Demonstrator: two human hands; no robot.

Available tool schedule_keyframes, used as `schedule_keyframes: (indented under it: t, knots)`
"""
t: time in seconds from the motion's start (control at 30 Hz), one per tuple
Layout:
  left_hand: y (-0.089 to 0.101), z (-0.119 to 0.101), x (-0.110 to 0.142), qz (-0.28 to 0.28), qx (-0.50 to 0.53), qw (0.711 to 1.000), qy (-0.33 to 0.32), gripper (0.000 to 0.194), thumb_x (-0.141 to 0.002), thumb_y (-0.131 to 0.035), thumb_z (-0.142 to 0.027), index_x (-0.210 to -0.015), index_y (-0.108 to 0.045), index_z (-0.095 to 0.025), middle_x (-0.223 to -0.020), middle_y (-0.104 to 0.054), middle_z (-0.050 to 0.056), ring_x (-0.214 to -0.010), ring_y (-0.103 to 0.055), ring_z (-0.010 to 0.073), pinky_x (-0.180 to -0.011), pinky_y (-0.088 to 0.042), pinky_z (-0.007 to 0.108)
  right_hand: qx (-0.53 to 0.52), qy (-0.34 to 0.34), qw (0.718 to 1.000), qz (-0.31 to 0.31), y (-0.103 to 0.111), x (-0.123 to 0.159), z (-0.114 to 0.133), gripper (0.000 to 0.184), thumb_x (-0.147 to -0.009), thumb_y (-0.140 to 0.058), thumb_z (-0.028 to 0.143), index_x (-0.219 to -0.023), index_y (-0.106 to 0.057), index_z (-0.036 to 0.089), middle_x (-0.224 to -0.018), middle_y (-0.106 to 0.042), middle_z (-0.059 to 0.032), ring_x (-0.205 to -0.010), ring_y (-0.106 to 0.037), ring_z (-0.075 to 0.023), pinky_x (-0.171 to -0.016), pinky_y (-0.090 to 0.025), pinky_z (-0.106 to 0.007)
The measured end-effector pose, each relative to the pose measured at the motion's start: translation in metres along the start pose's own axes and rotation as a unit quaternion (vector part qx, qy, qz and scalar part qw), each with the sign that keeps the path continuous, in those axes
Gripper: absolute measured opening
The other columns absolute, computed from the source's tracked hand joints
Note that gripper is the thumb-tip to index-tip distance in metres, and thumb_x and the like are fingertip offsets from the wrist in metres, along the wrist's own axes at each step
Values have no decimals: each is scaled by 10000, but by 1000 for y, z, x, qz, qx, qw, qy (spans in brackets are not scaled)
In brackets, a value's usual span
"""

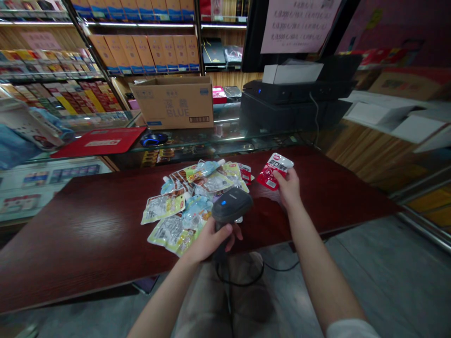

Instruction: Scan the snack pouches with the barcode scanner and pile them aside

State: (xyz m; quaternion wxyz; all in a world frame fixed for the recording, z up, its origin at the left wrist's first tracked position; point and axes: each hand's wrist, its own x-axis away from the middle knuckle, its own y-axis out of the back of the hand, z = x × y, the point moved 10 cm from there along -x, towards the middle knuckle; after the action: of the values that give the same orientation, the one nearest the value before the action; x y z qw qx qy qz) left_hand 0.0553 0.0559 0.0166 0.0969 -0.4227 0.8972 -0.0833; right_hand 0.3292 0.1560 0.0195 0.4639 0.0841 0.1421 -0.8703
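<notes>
Red-and-white packet (269, 177) pinched in the right hand (290, 187) over the brown table (95, 230); the left hand (213, 239) grips a dark scanner (234, 205), a heap of pouches (164, 207) just beyond it, a cardboard box (176, 105) farther ahead of both hands

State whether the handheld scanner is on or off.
On, it appears: a blue light glows on top of the scanner, which the left hand holds by its handle.

Dim light puts soft glare on the table (105, 234); outer edges look blurred.
</notes>
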Motion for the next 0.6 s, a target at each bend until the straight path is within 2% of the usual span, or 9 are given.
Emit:
schedule_keyframes:
  t: [0.13,0.3,0.47,0.6]
  knots:
    - [2,-6,2,5,50,998,-44,565,-857,-624,-677,-946,-596,-120,-842,-706,110,-479,-502,64,-451,-333,207,74,31,997,5,10,-11,-3,524,-657,-792,451,-1077,-590,211,-1041,-732,-83,-941,-711,-248,-921,-562,-462]
    - [9,-11,4,-22,102,992,-73,577,-852,-627,-682,-1073,-541,-157,-809,-688,62,-462,-508,73,-440,-347,209,184,21,982,-35,62,-40,-20,671,-596,-807,522,-1130,-525,230,-1051,-736,-103,-882,-720,-258,-819,-586,-453]
    - [13,-15,4,-45,102,991,-80,587,-845,-611,-706,-1045,-562,-155,-833,-692,72,-466,-503,73,-454,-374,223,366,-4,930,-45,118,-59,-21,585,-619,-780,491,-1090,-594,197,-1019,-740,-134,-865,-717,-292,-835,-573,-477]
    - [13,-16,3,-46,82,992,-80,606,-838,-596,-731,-944,-600,-134,-817,-683,81,-463,-489,69,-450,-369,229,474,-26,879,-37,141,-58,-22,531,-699,-708,435,-1145,-626,159,-1078,-728,-168,-942,-707,-315,-885,-546,-471]
